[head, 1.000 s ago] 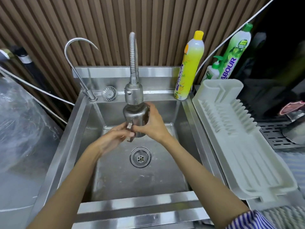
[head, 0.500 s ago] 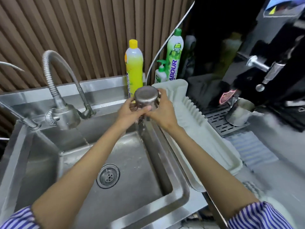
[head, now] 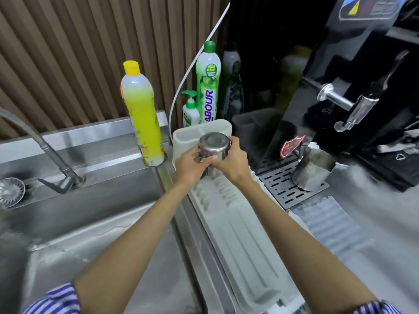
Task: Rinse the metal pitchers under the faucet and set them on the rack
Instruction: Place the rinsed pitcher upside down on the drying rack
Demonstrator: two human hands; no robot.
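Beside the sink (head: 113, 196), the pitcher (head: 214, 143) hangs base-up, axis upright, just above the rack's (head: 240, 241) far end, left hand (head: 191, 165) and right hand (head: 232, 160) both curled round its sides, so setting it down likely means lowering straight.

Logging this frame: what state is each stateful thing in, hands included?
small pitcher: upside down, held over the rack.
left hand: grips the small pitcher.
right hand: grips the small pitcher.
second pitcher: standing, mouth up, on the drip grate.
yellow bottle: upright, capped.
green bottle: upright, capped.
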